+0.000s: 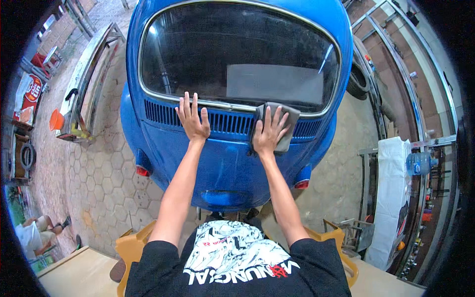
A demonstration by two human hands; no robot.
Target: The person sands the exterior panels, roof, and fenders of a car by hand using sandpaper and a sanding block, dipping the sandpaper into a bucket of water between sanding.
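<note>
The rear of a blue, rounded car (227,168) stands in front of me, its dark rear window (208,54) edged with a bright trim. My left hand (193,121) lies flat with spread fingers on the slotted vent panel (228,123) below the glass, fingertips reaching the window's lower trim. To its right, my right hand (269,129) rests palm down on a folded grey cloth (293,118), fingers spread over it. The cloth covers part of the vent and overlaps the window's lower edge. My right hand hides the cloth's middle.
A yellow-brown plastic chair (131,247) is around me. Paving (106,173) stretches left of the car, toward a long bench-like frame (89,74) and an orange container (56,120). At the right are a tyre (357,81), white-covered block (391,198) and blue water bottle (419,163). Another person (32,237) sits lower left.
</note>
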